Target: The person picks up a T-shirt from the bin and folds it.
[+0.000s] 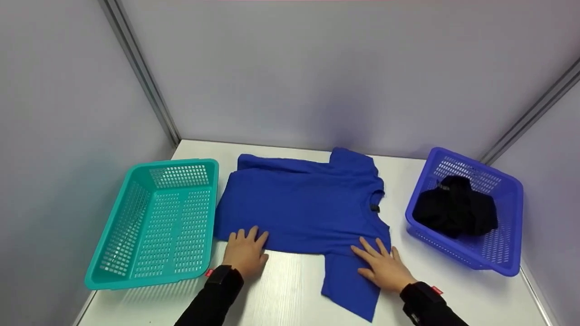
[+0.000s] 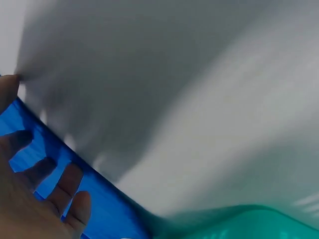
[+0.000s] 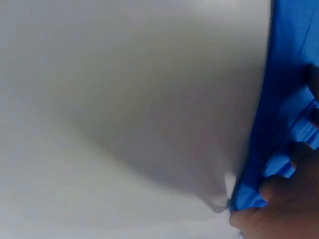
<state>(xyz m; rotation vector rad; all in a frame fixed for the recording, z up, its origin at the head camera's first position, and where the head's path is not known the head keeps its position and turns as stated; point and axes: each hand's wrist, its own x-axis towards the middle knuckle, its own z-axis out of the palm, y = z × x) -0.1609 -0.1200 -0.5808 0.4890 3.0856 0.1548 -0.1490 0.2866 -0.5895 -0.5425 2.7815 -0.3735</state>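
A blue short-sleeved T-shirt (image 1: 294, 206) lies spread sideways on the white table, collar to the right and hem to the left. One sleeve points toward the back wall, the other toward me. My left hand (image 1: 245, 254) rests with extended fingers on the shirt's near edge, close to the hem. Near the collar, my right hand (image 1: 385, 270) lies spread on the shirt, at the base of the near sleeve. The left wrist view shows the fingers (image 2: 65, 186) apart over the blue cloth (image 2: 107, 206). In the right wrist view, the thumb (image 3: 246, 219) is at the cloth's edge.
On the left stands a teal perforated basket (image 1: 210, 217) with nothing in it, close beside the shirt's hem. A purple-blue basket (image 1: 514, 226) on the right holds black cloth (image 1: 457, 208). Pale panels (image 1: 290, 77) enclose the table (image 1: 281, 290) at the back and both sides.
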